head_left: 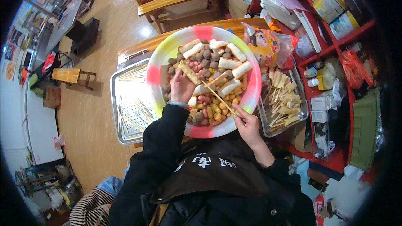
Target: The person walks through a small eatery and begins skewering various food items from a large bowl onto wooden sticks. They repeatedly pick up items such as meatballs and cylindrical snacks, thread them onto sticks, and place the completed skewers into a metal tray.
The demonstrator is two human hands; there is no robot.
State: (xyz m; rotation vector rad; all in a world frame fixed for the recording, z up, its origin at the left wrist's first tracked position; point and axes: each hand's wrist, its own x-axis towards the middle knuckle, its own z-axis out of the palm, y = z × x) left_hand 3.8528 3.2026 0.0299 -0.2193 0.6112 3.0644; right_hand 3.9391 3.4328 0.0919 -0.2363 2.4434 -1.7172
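My left hand (182,88) is closed around a pale yellow, folded strip of food (190,73), perhaps tofu skin, above the basin. Between the fingers and thumb of my right hand (248,126) is a thin wooden skewer (218,98), slanting up and left. Its tip is close to the strip's lower end; I cannot tell whether they touch. Below both hands lies a large round basin (157,69) with pink, yellow and white bands. It contains brown meatballs (205,62), white sticks with orange edges (230,87), small pink sausages (204,99) and yellowish pieces (217,108).
Left of the basin, a perforated metal tray (115,113) holds loose skewers (144,109). On the right, a clear tray (268,132) carries many skewered pale pieces (287,98). Behind it sits a printed plastic bag (268,46). Red shelves (341,50) with packages stand farther right; a wooden bench (184,1) is beyond.
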